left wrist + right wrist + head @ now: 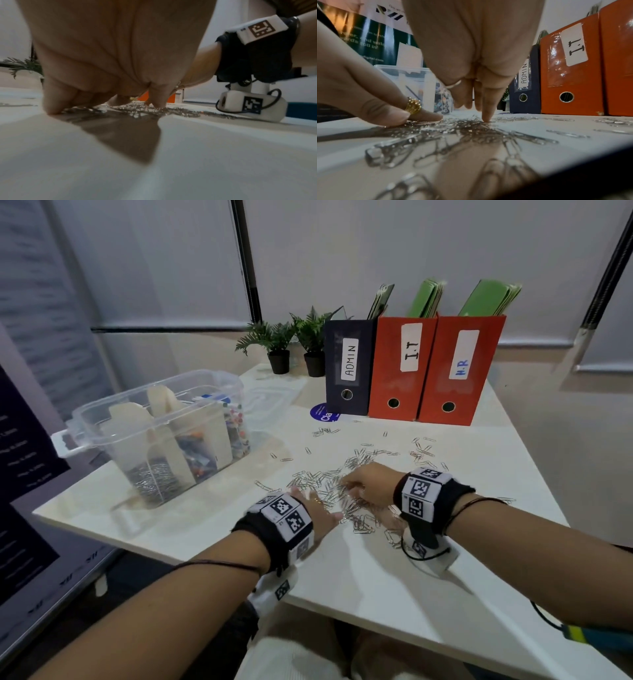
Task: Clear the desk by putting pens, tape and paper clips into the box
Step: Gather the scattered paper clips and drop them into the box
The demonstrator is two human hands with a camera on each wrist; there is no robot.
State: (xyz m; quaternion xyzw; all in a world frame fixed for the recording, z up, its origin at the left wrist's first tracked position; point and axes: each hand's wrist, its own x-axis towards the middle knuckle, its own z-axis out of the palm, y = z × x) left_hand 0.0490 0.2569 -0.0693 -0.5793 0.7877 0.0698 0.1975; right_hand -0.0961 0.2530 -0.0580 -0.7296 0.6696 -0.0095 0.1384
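A loose heap of silver paper clips (pixel 318 477) (pixel 462 128) (pixel 145 109) lies mid-desk, with strays scattered toward the back and right. My left hand (pixel 318 508) (pixel 118 100) (pixel 385 112) rests on the heap's near left side, fingers straight and flat on the clips. My right hand (pixel 368 486) (pixel 476 108) stands over the heap's right side, fingers pointing down and one fingertip touching the desk among the clips. The clear plastic box (pixel 102 405) (pixel 412 70) stands to the left, split by dividers; its front compartment holds paper clips, the others small coloured items.
Three upright file boxes line the back: dark ADMIN (pixel 346 371), orange I.T (pixel 400 368), orange H.R (pixel 455 371). Two small potted plants (pixel 279 350) stand behind the box, beside a clear lid (pixel 270 398). A banner (pixel 20 474) borders the desk's left side.
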